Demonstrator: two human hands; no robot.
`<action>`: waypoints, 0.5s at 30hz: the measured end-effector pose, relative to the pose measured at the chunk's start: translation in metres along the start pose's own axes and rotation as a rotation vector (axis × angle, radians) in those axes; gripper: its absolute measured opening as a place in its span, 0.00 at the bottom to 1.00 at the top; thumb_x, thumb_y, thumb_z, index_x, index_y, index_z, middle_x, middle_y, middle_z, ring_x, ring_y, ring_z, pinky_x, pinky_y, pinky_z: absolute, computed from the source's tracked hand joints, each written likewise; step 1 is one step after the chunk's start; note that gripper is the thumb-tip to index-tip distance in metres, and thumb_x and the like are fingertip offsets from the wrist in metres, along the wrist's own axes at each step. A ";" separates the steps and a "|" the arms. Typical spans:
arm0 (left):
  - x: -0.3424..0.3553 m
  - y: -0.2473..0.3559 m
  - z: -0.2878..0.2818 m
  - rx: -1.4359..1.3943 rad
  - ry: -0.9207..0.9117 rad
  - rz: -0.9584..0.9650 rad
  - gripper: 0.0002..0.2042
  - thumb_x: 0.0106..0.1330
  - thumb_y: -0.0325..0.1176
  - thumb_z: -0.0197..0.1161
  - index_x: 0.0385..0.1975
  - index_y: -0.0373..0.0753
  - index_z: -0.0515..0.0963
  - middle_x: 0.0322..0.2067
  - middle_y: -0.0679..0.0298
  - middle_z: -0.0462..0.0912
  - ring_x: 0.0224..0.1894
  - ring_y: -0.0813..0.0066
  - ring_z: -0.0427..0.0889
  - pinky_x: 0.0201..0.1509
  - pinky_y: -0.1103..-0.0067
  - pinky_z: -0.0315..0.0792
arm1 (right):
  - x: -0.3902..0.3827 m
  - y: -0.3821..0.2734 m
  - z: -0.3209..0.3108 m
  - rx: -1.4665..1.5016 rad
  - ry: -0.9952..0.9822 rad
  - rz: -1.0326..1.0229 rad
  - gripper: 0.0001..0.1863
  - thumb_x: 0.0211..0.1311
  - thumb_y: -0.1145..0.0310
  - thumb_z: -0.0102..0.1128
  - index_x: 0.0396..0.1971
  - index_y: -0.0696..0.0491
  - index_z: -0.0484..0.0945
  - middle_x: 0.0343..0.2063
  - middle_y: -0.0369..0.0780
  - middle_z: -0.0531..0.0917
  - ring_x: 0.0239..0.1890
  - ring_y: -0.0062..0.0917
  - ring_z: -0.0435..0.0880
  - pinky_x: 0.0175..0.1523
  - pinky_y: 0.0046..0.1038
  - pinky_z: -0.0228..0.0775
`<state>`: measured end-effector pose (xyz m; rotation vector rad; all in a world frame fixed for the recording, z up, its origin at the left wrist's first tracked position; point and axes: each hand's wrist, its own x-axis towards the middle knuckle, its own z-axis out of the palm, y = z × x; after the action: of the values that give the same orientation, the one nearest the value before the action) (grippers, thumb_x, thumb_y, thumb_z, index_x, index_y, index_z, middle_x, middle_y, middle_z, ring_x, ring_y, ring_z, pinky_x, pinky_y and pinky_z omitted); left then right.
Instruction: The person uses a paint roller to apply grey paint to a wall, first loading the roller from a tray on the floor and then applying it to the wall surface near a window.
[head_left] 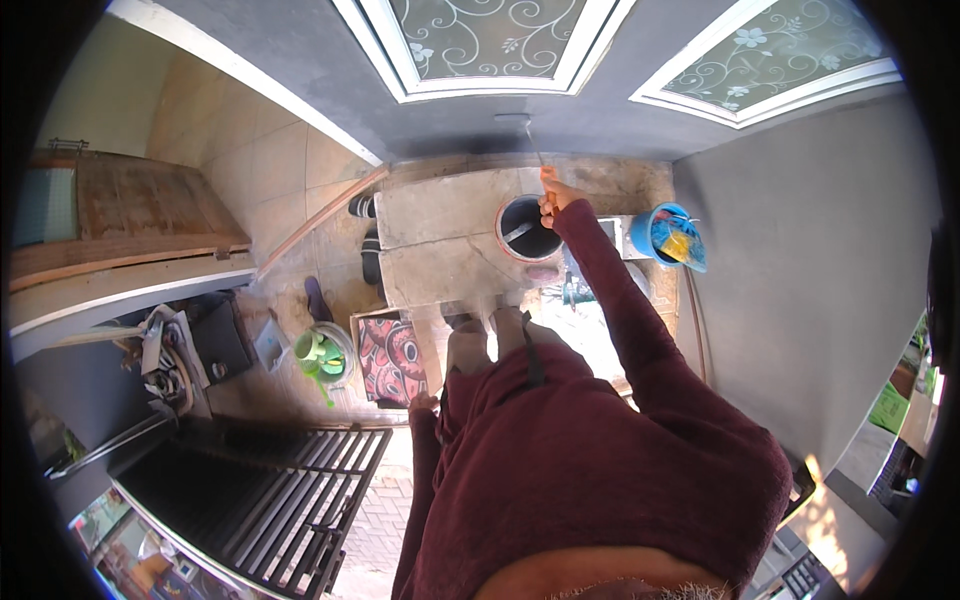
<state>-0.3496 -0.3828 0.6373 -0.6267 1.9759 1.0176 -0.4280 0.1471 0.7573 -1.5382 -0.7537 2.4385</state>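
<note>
Grey wall (455, 128) runs below white-framed windows (490, 40) in the head view, where our right hand (563, 200) is clamped on an orange-handled paint roller (548, 174), its head at that wall, beyond a round, red-rimmed bucket (499, 236). Our left hand (423, 402) hangs low, well apart; we cannot tell whether it holds anything.

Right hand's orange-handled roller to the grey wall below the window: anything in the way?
Nothing visible. The roller head appears to be at the grey wall; the bucket sits near the right grip, on the person's side of the roller head.
</note>
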 end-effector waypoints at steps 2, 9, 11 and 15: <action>-0.007 -0.003 -0.002 -0.023 0.006 -0.026 0.14 0.58 0.36 0.52 0.43 0.39 0.69 0.25 0.64 0.77 0.27 0.74 0.77 0.26 0.78 0.69 | 0.022 0.004 -0.002 0.025 0.015 0.008 0.15 0.53 0.66 0.54 0.11 0.52 0.63 0.07 0.38 0.65 0.08 0.23 0.61 0.12 0.25 0.47; -0.033 -0.023 0.005 0.051 0.046 -0.043 0.15 0.62 0.43 0.47 0.41 0.39 0.69 0.28 0.57 0.78 0.25 0.72 0.76 0.27 0.80 0.70 | 0.102 0.022 -0.008 -0.012 0.050 0.064 0.15 0.55 0.57 0.57 0.15 0.45 0.65 0.08 0.32 0.64 0.09 0.17 0.61 0.12 0.22 0.47; -0.054 -0.008 0.012 0.182 0.021 -0.057 0.13 0.61 0.43 0.48 0.34 0.39 0.72 0.30 0.58 0.78 0.29 0.69 0.76 0.31 0.76 0.71 | 0.124 0.023 -0.013 -0.020 0.116 0.055 0.15 0.55 0.56 0.57 0.15 0.44 0.67 0.08 0.32 0.63 0.08 0.18 0.60 0.12 0.22 0.47; -0.055 -0.044 0.010 0.589 0.077 -0.003 0.12 0.58 0.42 0.50 0.23 0.41 0.73 0.27 0.57 0.76 0.32 0.62 0.75 0.36 0.71 0.70 | 0.175 0.034 -0.011 -0.023 0.124 0.128 0.13 0.54 0.54 0.58 0.17 0.43 0.70 0.07 0.33 0.63 0.08 0.19 0.59 0.12 0.23 0.47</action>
<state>-0.2836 -0.3955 0.6608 -0.3401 2.1974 0.3700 -0.4944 0.1895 0.5970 -1.7797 -0.6825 2.4012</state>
